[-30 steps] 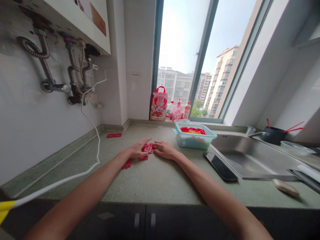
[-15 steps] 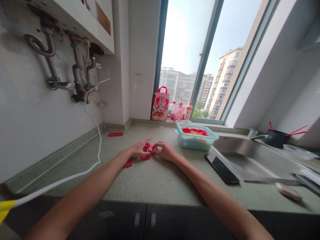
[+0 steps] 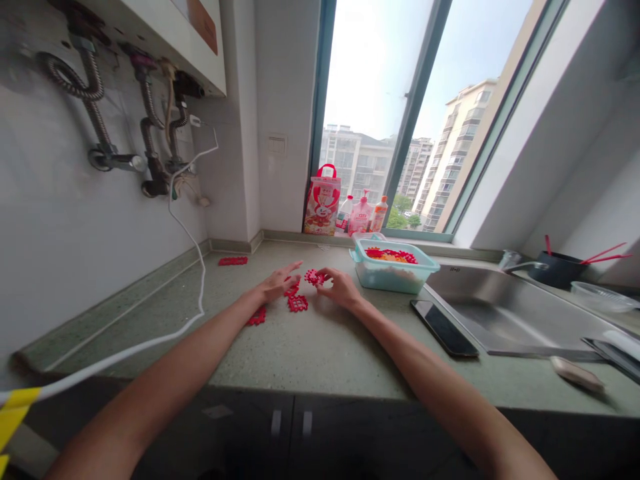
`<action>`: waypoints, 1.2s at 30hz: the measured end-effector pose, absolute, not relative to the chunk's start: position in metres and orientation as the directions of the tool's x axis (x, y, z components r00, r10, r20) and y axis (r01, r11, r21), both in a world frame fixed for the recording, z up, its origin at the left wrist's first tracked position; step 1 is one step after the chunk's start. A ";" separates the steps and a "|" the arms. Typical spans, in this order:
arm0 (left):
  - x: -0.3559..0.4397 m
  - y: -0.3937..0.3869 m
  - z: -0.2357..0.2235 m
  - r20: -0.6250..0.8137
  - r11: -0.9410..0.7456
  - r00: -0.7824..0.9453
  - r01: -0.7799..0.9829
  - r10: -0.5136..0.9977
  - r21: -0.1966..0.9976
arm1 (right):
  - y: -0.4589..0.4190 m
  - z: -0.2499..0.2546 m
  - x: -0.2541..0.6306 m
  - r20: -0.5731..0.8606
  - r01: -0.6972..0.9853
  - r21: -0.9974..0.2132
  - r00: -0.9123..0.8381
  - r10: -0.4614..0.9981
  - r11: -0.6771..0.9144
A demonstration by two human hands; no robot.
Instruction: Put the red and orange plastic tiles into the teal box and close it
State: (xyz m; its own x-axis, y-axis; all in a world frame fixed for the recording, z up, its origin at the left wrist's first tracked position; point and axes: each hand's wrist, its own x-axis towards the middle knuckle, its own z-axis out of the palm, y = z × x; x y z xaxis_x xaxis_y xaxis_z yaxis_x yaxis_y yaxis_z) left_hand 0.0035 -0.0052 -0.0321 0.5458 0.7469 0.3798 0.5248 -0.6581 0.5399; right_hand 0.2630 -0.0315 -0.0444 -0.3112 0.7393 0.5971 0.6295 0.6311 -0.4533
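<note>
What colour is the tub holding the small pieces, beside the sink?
The tub is pale aqua, best seen in the head view.

Right hand (image 3: pixel 337 288) had red piece (image 3: pixel 313 277) in grip; left hand (image 3: pixel 277 283) at another red piece (image 3: pixel 291 288), left on counter (image 3: pixel 345 347).

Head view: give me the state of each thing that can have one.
Right hand, pinching a red notched plastic piece
Left hand, open, at other red pieces
Pale teal plastic tub, open, holding red and orange pieces
Black rectangular phone, flat, screen dark
Pink pump bottle, upright
Dark cabinet doors, shut
Black round pot, uncovered, red sticks in it
</note>
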 end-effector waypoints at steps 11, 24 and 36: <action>0.002 0.010 -0.035 0.441 -0.562 0.362 0.649 0.821 0.513 | -0.067 -0.029 0.237 0.407 0.471 -0.392 -0.682 0.608 0.790; -0.003 0.017 -0.037 0.433 -0.529 0.318 0.632 0.843 0.566 | -0.064 0.031 0.312 0.788 0.779 -0.093 -0.323 0.524 0.620; -0.003 0.020 -0.038 0.391 -0.505 0.326 0.640 0.861 0.579 | -0.042 0.027 0.387 0.779 0.977 -0.206 0.200 0.594 -0.058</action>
